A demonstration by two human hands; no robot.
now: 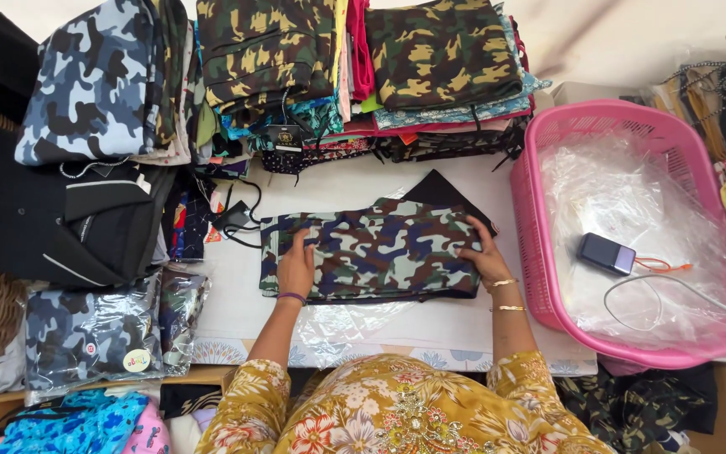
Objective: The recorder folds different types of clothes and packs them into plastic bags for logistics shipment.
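Observation:
A folded green, blue and brown camouflage garment lies flat on the white table in front of me. My left hand rests palm down on its left part, fingers spread. At its right edge my right hand presses on the fabric, with bangles on that wrist. A black cloth sticks out from under the garment's far side. A clear plastic bag lies on the table just under the garment's near edge.
Stacks of folded camouflage and coloured clothes fill the far side. A pink basket at right holds clear plastic, a dark phone-like device and a cable. Black garments and bagged clothes lie at left.

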